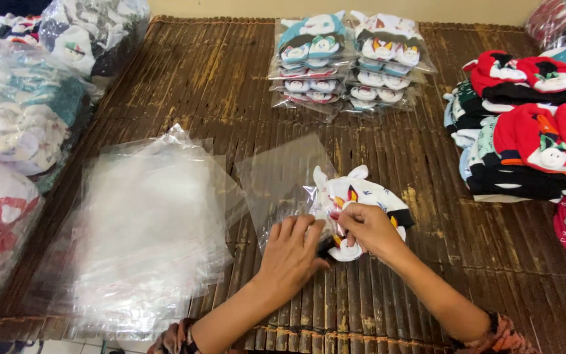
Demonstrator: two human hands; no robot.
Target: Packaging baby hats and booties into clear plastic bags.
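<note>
The left hand (291, 252) lies palm-down, fingers stretched forward and loosely spread, pressing flat on the lower part of a clear, thin plastic sleeve bag (282, 178) that lies on the mat. The right hand (369, 229) is curled, its fingertips pinched on the near edge of a folded white fabric sock pair with small ear-like tabs and orange, black and yellow animal-face markings (361, 196). That sock pair rests at the right edge of the clear bag, near the middle of the mat, partly against the bag's opening; whether it is already partly inside cannot be told. Both forearms reach in from the bottom edge, and the two hands touch or nearly touch at the thumbs.

Under everything is a dark brown slatted bamboo mat (217, 78). Just left of the left hand sits a loose, thick stack of more clear plastic bags (142, 229). Farther off, at the top centre, two neat piles of already bagged socks in white, teal and orange (348, 62) stand side by side. On the right lies a heap of unbagged red, black, white and green socks (532, 137). Along the left edge are large clear sacks stuffed with mixed socks (14, 118).
</note>
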